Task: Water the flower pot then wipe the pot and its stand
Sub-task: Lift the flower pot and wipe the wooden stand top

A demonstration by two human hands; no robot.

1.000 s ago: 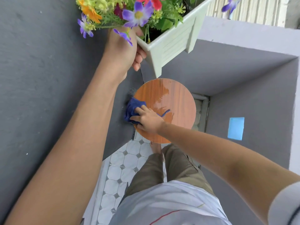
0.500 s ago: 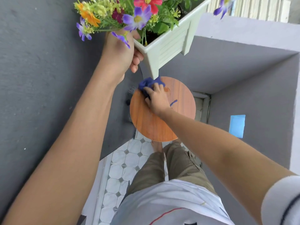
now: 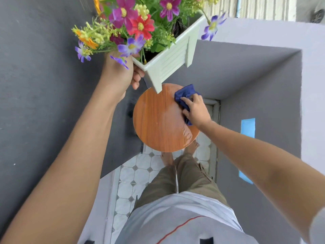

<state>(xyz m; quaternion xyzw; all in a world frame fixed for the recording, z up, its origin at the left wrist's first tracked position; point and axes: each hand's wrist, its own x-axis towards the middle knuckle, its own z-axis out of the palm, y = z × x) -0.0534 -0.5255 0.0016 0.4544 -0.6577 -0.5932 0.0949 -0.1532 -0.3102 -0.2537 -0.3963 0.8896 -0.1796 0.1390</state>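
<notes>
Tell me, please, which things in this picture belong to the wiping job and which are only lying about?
Belonging to the job:
flower pot, held up by the left hand
round wooden stand
blue cloth, pressed on the stand by the right hand

Only lying about:
blue tape on the grey wall
tiled floor

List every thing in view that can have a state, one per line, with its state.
Flower pot: lifted off the stand, tilted, held at its left end.
Stand top: bare, wet streaks near its right edge.
Blue cloth: bunched, pressed on the stand's right edge.
Left hand: gripping the pot.
Right hand: closed on the cloth.
</notes>
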